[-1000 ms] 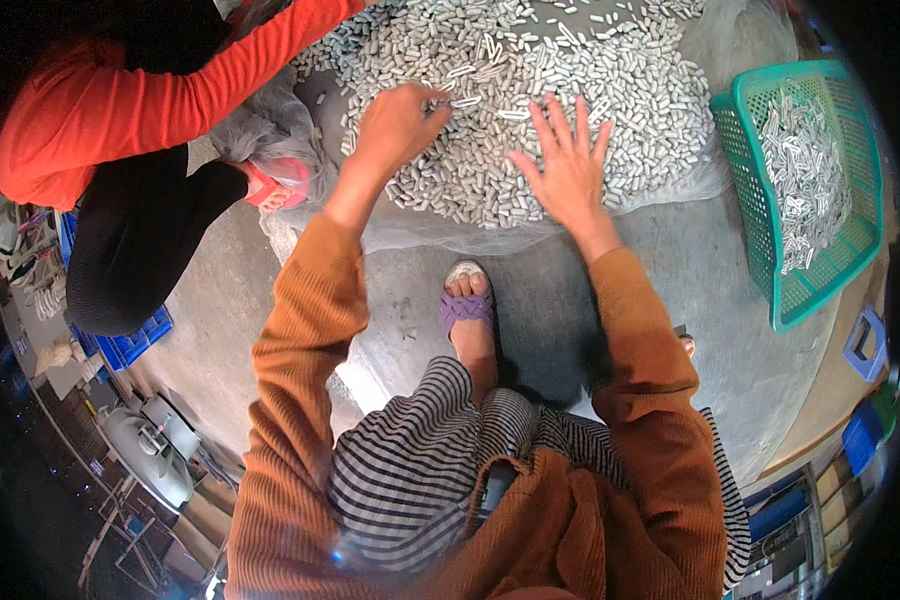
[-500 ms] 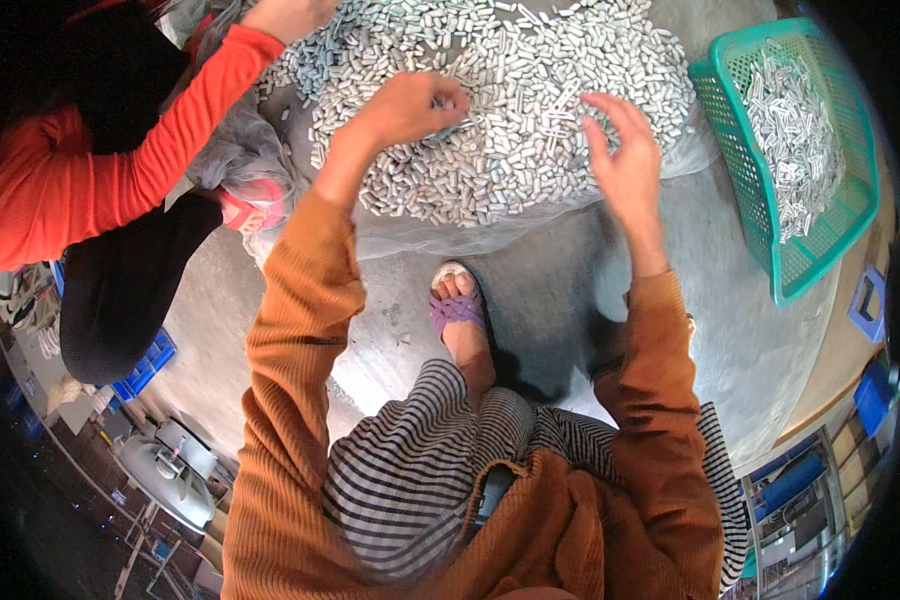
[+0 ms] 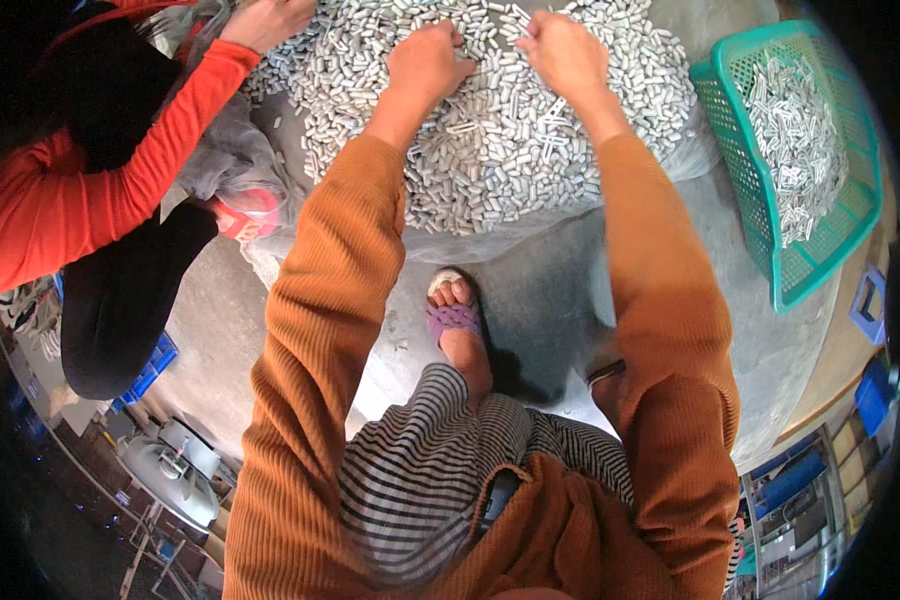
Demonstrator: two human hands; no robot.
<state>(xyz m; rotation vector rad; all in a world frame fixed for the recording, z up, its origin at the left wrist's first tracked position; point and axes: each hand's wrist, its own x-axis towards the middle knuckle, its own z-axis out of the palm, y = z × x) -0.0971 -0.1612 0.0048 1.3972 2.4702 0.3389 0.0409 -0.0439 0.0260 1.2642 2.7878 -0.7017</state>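
A wide heap of small whitish-grey oblong pieces [image 3: 500, 170] lies spread on a pale net sheet [image 3: 450, 245]. Over the far part of the heap is my left hand [image 3: 425, 65], fingers curled in toward the thumb; whatever they hold is hidden. My right hand [image 3: 570, 60] reaches in from the other side, its fingertips pinched together at a slim pale piece [image 3: 515, 15] near the top edge. The two hands are a short gap apart. A few longer, slotted-looking pieces [image 3: 555, 112] lie among the rounded ones, nearer me.
To the right, a green plastic basket [image 3: 760, 190] holds many slim silvery pieces [image 3: 795, 140]. At the left a person in a red sleeve [image 3: 160, 160] crouches, one hand [image 3: 270, 22] at the heap's edge. My sandalled foot [image 3: 457, 315] stands on the grey floor [image 3: 540, 290].
Both my hands have moved farther out over the heap and closer together. My right hand's fingers, apart before, are now drawn together. The other person's hand has shifted slightly left and down.
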